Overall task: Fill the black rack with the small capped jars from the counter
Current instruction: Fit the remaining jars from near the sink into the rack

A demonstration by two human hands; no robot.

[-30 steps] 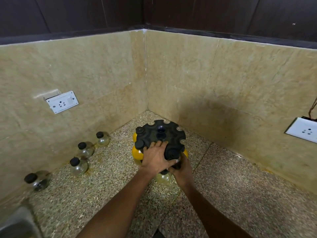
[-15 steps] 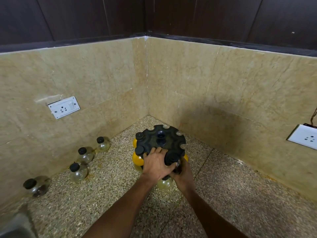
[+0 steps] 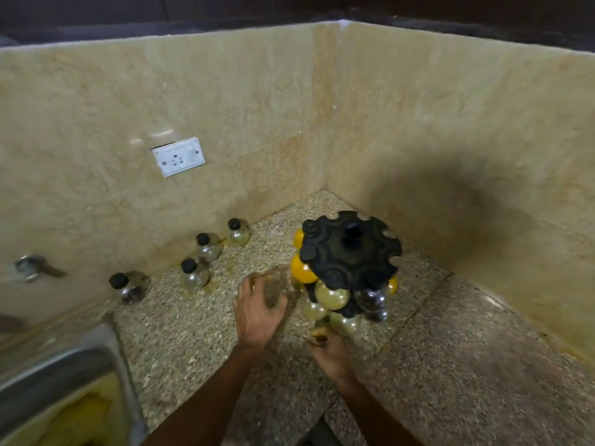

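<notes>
Now both grips hang loose and empty just beside the black rack [image 3: 351,249]

The round plastic rack [image 3: 351,249] is matte black. Jars in its slots are yellow-orange [image 3: 302,270], pale yellowish [image 3: 331,296] or clear glass [image 3: 368,299]. Four clear glass jars with black caps [image 3: 194,275] stand on the beige-and-brown speckled stone counter [image 3: 450,365]. Wall tiles [image 3: 450,123] are mottled cream.

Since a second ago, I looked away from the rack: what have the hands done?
Both hands have come off the black rack. The left hand has moved left over the counter, fingers loosely spread and empty; the right hand has drawn back below the rack. The four jars by the wall stayed put.
</notes>
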